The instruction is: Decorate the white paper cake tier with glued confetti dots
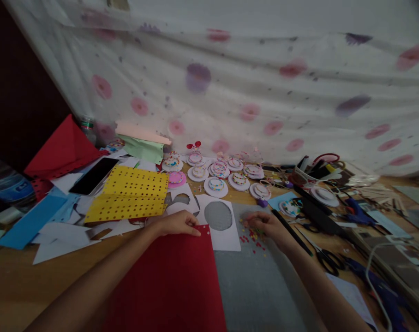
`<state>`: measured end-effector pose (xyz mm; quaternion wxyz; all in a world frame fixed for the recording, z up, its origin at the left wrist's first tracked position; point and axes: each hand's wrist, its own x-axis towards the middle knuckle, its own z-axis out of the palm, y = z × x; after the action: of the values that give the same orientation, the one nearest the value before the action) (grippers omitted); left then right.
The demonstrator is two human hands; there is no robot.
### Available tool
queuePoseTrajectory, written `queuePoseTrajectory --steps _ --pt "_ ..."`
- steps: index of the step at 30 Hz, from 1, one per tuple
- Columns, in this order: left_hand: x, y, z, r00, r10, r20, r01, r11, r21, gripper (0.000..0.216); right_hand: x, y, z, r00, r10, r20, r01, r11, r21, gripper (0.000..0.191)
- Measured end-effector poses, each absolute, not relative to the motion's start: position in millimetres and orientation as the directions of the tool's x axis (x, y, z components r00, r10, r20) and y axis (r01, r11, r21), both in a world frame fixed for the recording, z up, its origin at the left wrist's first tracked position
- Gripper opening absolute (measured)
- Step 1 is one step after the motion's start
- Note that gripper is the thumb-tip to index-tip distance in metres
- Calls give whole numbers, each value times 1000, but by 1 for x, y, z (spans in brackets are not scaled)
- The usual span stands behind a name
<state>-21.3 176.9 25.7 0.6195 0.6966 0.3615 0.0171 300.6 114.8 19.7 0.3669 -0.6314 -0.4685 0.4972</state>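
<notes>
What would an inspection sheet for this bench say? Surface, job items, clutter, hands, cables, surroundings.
Surface: wooden table, partly covered by a grey mat.
Job items: red sheet in front; small red and yellow bits scattered on the mat.
Clutter: yellow dotted sheet and dark-screened phone at left; decorated paper discs at the back; black-handled scissors at right.
Left hand: holds the red sheet's top edge.
Right hand: over the bits; whether it grips any can't be told.
Cables: white cord loops at right; its connection isn't visible.
Surroundings: flower-patterned curtain behind.
</notes>
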Motion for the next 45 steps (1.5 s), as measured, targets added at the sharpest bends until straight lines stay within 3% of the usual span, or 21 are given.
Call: queuePoseTrajectory --steps 10,15,24,29,36,45 --pt "-14 163 39 730 560 -393 478 -8 878 29 313 115 13 165 976 -139 444 -199 -874 19" --pt "-7 157 47 731 594 -337 444 -38 895 27 311 112 16 145 980 -137 463 -189 -866 20" --pt "-9 159 44 731 619 -287 427 -87 900 26 286 80 39 -51 967 -250 198 -236 -951 40" --pt "-10 157 44 741 605 -290 424 -86 902 26 236 73 38 -210 949 -235 45 -231 -972 36" --pt "-11 147 45 712 643 -282 434 -88 896 27 208 69 25 -365 889 -276 -219 -371 -902 31" --pt "-10 147 33 737 619 -270 406 -87 910 26 208 74 23 -330 893 -306 -136 -365 -921 37"
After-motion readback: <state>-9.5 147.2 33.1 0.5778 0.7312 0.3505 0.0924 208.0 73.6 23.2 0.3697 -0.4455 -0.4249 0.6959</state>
